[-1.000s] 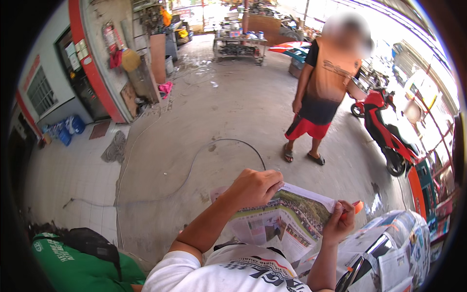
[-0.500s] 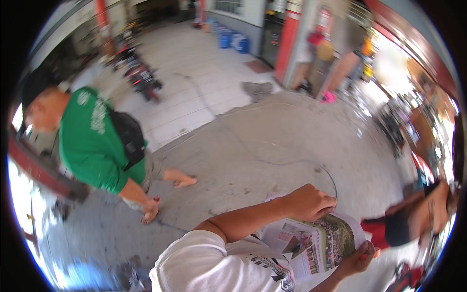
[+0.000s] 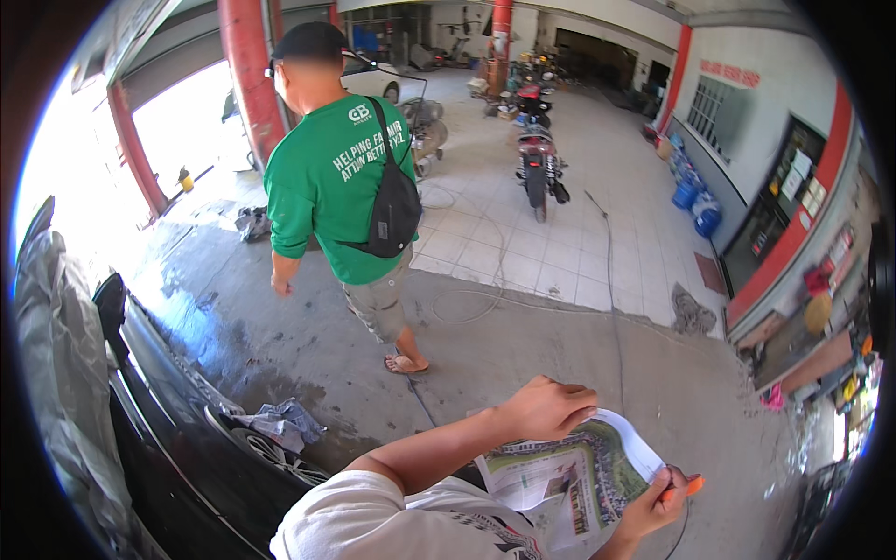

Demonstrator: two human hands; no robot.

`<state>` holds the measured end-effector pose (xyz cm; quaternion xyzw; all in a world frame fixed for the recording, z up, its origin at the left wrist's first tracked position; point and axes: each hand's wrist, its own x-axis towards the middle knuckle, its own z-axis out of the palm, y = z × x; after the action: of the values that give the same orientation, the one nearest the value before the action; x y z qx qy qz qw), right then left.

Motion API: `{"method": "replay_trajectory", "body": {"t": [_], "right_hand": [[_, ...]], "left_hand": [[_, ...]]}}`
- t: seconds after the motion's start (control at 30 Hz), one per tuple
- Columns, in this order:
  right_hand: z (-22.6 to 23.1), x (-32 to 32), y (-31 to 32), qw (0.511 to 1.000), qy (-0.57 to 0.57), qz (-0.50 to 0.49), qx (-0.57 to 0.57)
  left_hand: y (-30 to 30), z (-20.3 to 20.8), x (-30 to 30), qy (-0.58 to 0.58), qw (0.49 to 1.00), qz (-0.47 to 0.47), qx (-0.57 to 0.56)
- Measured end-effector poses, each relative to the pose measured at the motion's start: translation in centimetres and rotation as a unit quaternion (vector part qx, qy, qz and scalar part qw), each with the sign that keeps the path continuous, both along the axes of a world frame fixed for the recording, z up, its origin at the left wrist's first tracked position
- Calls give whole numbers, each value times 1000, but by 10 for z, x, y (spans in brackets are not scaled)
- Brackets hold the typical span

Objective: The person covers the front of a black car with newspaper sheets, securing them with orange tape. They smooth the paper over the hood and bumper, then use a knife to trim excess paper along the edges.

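A printed paper sheet point(image 3: 551, 485), like a newspaper page with colour pictures, is spread in front of my body. My left hand point(image 3: 549, 409) is closed with its fingers at the sheet's upper edge. At the right edge, my right hand point(image 3: 655, 504) grips the paper between thumb and fingers. A small orange object point(image 3: 694, 484) sticks out beside the right fingers; its kind is hard to tell. Between my hands the sheet's upper right edge curls. My left forearm crosses in front of part of the page.
A person in a green shirt point(image 3: 327, 187) walks ahead on the left. Nearby at lower left stands a dark car point(image 3: 177, 429) with cloth by its wheel. A hose point(image 3: 611, 280) runs over the floor. Farther off are a motorcycle point(image 3: 537, 163) and blue containers point(image 3: 695, 205).
My view has swung left, bringing the dark car into sight; the person at far right has left it. The green-shirted person appears upright, mid-step. Both my hands stay at the paper.
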<state>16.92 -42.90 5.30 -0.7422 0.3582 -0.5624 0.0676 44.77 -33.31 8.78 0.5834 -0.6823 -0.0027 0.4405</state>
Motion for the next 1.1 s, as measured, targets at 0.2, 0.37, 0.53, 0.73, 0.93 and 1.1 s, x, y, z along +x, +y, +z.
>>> {"method": "replay_trajectory", "body": {"t": [0.2,0.37,0.53,0.73,0.93,1.1], "right_hand": [[18,114,-19,992,-22,109,55],[22,233,-24,984,-35,174,-6],[23,338,-32,972,-46,231,-6],[25,428,-40,951,-46,306,18],[22,508,-52,897,-30,440,35],[41,553,-58,816,16,571,90]], "left_hand": [[25,1,100,30,996,82,-16],[42,-2,203,6,992,128,-15],[55,0,292,23,986,162,-14],[85,1,351,40,975,219,-14],[121,-5,364,0,926,378,10],[131,-9,346,23,872,489,3]]}}
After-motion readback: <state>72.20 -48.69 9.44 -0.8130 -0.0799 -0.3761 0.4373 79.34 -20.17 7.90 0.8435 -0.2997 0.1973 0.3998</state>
